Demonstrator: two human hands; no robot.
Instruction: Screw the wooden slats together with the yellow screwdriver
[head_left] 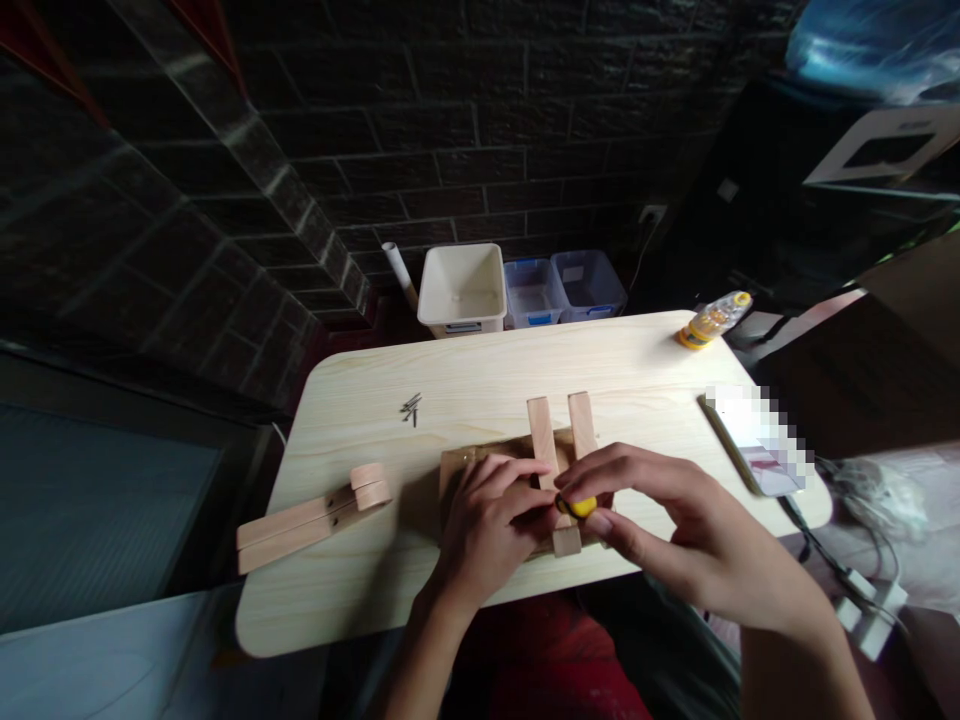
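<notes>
My right hand (675, 520) grips a screwdriver by its yellow and black handle (579, 506), upright over a wooden slat (540, 418). Its shaft and tip are hidden. My left hand (491, 515) rests over a brown cardboard block (451, 475), fingertips pressed to that slat's left edge, thumb close to the screwdriver. Whether a screw is between its fingers I cannot tell. A second slat (582, 420) lies alongside, partly behind my right hand. Both slats cross the block and stick out beyond it.
Several screws (411, 408) lie on the table (345, 380). Joined wooden pieces (300, 530) overhang its left edge. At the right are a phone (750, 450) with a cable and a clear bottle with yellow ends (714, 320). Plastic bins (463, 285) stand behind the table.
</notes>
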